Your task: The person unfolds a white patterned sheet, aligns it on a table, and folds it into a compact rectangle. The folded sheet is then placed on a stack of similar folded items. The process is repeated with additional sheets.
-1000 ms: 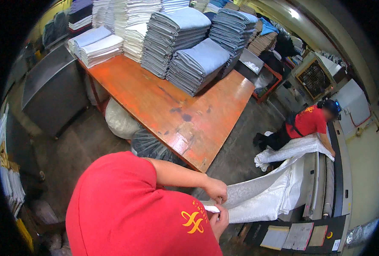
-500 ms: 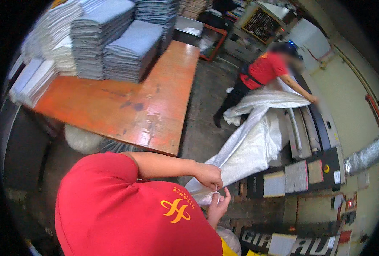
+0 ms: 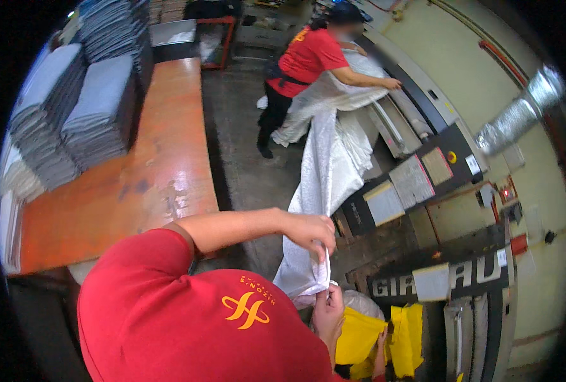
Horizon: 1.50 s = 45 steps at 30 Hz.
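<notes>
A long white patterned cloth (image 3: 321, 172) stretches from my hands to the far side, where a co-worker in a red shirt (image 3: 315, 54) stands over its other end. My left hand (image 3: 313, 234) pinches the hem of this cloth. Just below it, my right hand (image 3: 329, 312) grips the same hem between thumb and fingers. A short length of the edge runs taut between the two hands. The co-worker's hand (image 3: 392, 84) is at the flat ironing machine (image 3: 416, 108), over the cloth's far part.
To the left is an orange-topped table (image 3: 168, 165) bearing stacks of folded grey-blue cloths (image 3: 101, 105). A second machine (image 3: 474, 274) stands at lower right. Beside me, another person's hand (image 3: 381, 347) holds yellow cloth (image 3: 359, 337). A silver duct (image 3: 525, 108) juts from the wall.
The view has swung to the right. My hands have drawn apart, straightening the cloth's hem between them. Yellow cloth and another person's hand have come into sight at the bottom.
</notes>
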{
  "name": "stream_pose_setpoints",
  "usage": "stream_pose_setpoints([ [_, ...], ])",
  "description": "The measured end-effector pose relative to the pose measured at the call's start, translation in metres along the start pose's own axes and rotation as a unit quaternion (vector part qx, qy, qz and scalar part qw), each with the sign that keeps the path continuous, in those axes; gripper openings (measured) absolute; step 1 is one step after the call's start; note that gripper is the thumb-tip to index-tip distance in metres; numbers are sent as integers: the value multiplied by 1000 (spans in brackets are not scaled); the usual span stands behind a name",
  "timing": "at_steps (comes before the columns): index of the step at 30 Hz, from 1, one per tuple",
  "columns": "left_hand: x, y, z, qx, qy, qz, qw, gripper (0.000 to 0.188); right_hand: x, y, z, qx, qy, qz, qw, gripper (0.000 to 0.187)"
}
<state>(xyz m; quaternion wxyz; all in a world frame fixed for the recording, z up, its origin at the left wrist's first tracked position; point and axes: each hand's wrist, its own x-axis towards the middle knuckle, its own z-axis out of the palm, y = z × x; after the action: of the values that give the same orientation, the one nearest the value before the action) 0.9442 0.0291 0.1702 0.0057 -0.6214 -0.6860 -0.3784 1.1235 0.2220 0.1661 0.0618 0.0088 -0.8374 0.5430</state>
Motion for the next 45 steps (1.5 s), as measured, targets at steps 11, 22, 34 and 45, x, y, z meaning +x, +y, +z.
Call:
stream_pose_setpoints([
  [11, -29, -147, -57, 213, 3, -225, 951, 25, -58, -3, -28, 75, 89, -53, 992, 9],
  [22, -24, -137, -20, 184, -45, -297, 936, 28, -45, 19, -11, -88, 104, 57, 989, 13],
  [34, -38, -151, 14, 182, -59, -317, 929, 28, -33, 45, -14, -55, -88, 17, 994, 16],
  [45, -52, -150, 40, 170, -71, -364, 913, 28, -24, 65, -33, -34, -145, -35, 988, 18],
])
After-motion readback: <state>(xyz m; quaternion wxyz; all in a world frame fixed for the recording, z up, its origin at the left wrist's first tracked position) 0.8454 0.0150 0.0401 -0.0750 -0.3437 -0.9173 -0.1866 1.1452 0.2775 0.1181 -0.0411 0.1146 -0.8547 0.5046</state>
